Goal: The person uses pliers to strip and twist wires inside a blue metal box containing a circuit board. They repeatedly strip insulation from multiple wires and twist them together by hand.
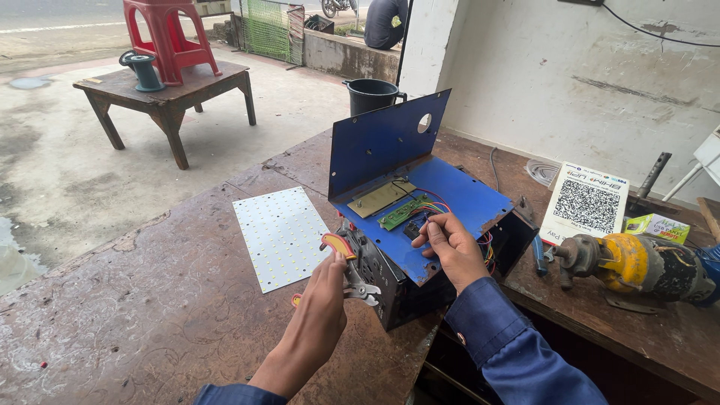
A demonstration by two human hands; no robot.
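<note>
Meanwhile, left hand (321, 300) grips pliers (351, 270) beside the blue box (442, 199) (right hand (450, 247) pinches its wires (427, 206)).

- This is a small repair workshop that opens onto a street.
- A worn, stained wooden workbench (150, 300) bears tools and parts: an opened blue metal electronics case (420, 187) with circuit boards, a white LED panel (281, 236), and a yellow power tool (637, 262).
- The wall (570, 82) is bare and scuffed.
- Outside lie a concrete yard, a low wooden table (169, 94), a red plastic stool (169, 34) and a black bucket (371, 95).
</note>
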